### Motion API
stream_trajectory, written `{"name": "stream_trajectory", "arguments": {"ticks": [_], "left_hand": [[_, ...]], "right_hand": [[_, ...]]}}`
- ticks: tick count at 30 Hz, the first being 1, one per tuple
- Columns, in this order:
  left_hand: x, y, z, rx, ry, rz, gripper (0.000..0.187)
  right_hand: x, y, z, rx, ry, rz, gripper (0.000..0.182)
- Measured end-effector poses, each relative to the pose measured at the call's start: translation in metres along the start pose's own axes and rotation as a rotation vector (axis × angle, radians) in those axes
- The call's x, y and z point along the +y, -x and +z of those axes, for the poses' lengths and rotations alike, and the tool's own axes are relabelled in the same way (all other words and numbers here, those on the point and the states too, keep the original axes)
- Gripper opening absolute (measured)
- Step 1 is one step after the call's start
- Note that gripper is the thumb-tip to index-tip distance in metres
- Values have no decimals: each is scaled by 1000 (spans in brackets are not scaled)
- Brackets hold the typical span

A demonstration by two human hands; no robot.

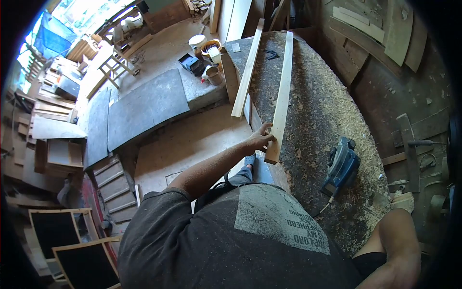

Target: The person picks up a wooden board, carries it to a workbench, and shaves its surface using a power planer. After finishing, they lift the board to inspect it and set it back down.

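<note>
My left hand (261,137) is closed on the near end of a long pale wooden plank (283,91), its fingers at the plank's left edge. That plank lies lengthwise on the dark workbench (313,130). A second plank (249,72) rests to its left, its near end sticking out past the bench's edge. On the bench to the right sits a blue electric planer (340,164), its cord leading toward my body. Of my right side only the bent arm (397,241) shows at the lower right; the hand is out of view.
Wood shavings (346,111) cover the bench's right side. A small dark object (271,54) lies between the planks' far ends. Tubs and a yellow bucket (211,46) stand beyond the bench's left edge. Framed black panels (86,265) are at lower left; scrap boards (370,29) lean at upper right.
</note>
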State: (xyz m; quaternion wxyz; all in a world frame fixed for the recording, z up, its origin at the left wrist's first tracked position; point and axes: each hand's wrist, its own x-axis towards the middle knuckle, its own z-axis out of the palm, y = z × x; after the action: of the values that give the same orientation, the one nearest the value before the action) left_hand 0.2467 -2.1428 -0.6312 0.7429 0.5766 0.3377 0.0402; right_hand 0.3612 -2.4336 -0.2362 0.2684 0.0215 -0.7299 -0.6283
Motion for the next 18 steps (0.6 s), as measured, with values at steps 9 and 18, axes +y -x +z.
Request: {"name": "stream_trajectory", "arguments": {"ticks": [9,18], "left_hand": [[-2,-1,1,-26,6,8,81],[4,3,6,-3,-5,-38,73]], "right_hand": [[-17,-11,-60,-270,-463,157,44],[2,7,-30,-74,-166,-19,42]]}}
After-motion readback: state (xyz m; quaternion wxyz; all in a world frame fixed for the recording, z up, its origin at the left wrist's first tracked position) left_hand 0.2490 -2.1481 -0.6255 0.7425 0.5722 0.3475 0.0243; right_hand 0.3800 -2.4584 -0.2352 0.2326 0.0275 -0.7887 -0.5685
